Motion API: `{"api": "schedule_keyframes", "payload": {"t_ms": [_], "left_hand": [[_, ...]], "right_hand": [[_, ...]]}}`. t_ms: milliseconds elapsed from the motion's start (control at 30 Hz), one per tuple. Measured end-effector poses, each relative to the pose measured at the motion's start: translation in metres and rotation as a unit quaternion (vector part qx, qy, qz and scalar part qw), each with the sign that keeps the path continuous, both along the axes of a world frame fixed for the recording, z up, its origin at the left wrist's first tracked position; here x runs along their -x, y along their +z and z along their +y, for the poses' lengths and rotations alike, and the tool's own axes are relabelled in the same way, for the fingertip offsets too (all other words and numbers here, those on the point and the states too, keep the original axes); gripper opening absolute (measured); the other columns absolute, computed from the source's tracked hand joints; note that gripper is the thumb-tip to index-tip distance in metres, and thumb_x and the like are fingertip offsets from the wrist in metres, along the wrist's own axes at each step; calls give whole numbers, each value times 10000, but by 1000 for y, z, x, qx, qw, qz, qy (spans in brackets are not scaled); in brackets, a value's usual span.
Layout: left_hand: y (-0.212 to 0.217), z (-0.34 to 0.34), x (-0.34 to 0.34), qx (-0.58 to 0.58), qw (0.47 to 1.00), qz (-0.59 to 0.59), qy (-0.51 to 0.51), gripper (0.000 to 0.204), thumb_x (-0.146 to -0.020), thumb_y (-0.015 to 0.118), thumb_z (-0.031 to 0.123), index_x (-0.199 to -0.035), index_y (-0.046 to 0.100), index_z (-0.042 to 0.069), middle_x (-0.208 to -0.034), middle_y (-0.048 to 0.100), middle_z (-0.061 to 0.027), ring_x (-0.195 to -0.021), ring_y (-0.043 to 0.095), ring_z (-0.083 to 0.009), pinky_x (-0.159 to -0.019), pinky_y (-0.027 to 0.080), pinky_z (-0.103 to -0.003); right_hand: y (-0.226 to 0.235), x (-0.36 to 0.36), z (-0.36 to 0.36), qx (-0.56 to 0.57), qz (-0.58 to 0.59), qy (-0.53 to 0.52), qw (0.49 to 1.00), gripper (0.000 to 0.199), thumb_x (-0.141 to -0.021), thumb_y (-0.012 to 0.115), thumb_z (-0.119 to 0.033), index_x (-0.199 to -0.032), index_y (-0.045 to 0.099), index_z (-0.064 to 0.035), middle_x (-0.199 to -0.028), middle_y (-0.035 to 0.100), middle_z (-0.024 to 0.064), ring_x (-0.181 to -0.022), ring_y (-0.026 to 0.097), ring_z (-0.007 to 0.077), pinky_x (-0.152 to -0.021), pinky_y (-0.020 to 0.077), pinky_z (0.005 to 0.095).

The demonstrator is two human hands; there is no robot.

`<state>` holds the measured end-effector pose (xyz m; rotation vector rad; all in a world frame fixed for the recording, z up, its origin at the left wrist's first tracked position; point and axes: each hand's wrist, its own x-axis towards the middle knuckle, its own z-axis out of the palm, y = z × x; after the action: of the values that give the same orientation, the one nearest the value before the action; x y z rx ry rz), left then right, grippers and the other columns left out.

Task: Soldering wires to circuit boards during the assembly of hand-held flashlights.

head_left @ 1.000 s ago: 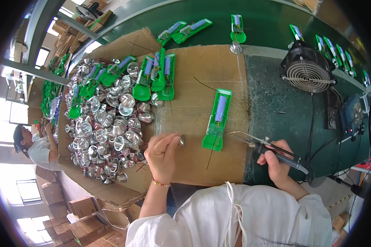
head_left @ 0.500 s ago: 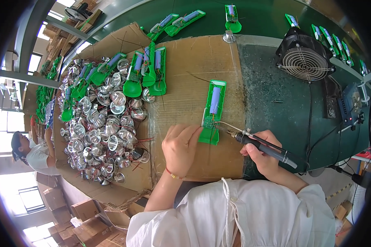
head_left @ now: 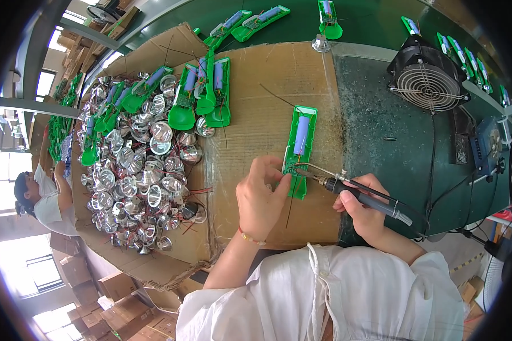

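A green plastic housing (head_left: 301,187) lies on the cardboard in front of me, with a purple cylindrical battery (head_left: 301,135) and a small circuit board in it. My left hand (head_left: 261,196) is at the housing's left edge, thumb and fingers curled together beside the board; what they pinch is hidden. My right hand (head_left: 365,209) grips a dark soldering iron (head_left: 369,203) fitted with a thin metal feed tube (head_left: 322,170). The iron's tip and the tube's end meet at the circuit board, near the left fingertips. Thin dark wires stick out from both ends of the housing.
Left, a cardboard box (head_left: 210,238) holds many silvery reflector cups (head_left: 155,195), with several green housings (head_left: 182,118) on top. A black fan (head_left: 429,85) stands at the right near a blue control box (head_left: 486,145). More housings line the back; another person (head_left: 51,196) is far left.
My left hand has shifted right and up, its fingers now at the circuit board. The iron stays at the board, and the whole view has shifted slightly.
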<state>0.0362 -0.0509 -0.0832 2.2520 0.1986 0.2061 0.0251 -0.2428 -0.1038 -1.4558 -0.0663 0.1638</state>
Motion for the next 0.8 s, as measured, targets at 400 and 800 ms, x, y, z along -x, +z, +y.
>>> {"api": "schedule_keyframes", "payload": {"t_ms": [400, 800], "left_hand": [[1, 0, -2, 8, 1000, 9, -2, 281, -684, 662, 30, -919, 511, 63, -654, 616, -40, -492, 547, -159, -464, 420, -266], [1, 5, 2, -18, 999, -29, -16, 271, -670, 679, 50, -899, 535, 59, -805, 595, -82, -679, 558, -197, -583, 440, -291]], "right_hand": [[0, 2, 2, -68, 72, -41, 994, 153, -831, 555, -110, -863, 443, -10, -637, 569, 114, -529, 568, 153, -475, 472, 260], [-1, 4, -6, -72, 35, -42, 996, 169, -829, 558, -114, -888, 435, -15, -645, 560, 107, -540, 568, 158, -480, 471, 264]]}}
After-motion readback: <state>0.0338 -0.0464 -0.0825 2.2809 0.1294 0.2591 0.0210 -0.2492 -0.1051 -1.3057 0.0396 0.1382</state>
